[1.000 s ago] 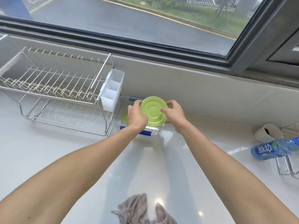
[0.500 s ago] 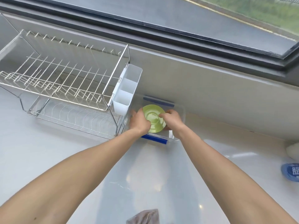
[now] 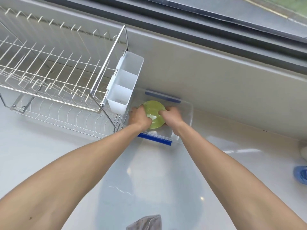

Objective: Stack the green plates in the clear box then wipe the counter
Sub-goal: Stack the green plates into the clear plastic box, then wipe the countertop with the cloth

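Note:
A round green plate (image 3: 153,112) lies low inside the clear box (image 3: 187,113), which has blue clips on its near and far rims and stands against the back wall. My left hand (image 3: 138,117) grips the plate's left edge, thumb on top. My right hand (image 3: 172,116) grips its right edge. Both hands reach down into the box. Whether other plates lie under this one is hidden. A grey cloth (image 3: 147,222) lies on the white counter (image 3: 49,155) at the bottom edge of the view.
A two-tier wire dish rack (image 3: 49,77) stands to the left, with a white cutlery holder (image 3: 124,85) hanging on its right end, close over the box's left side. A blue-labelled bottle (image 3: 300,174) and a white cup (image 3: 304,151) sit at the far right edge.
Both hands have lowered the green plate from above the box down into it. The view has tilted further down, hiding the street outside.

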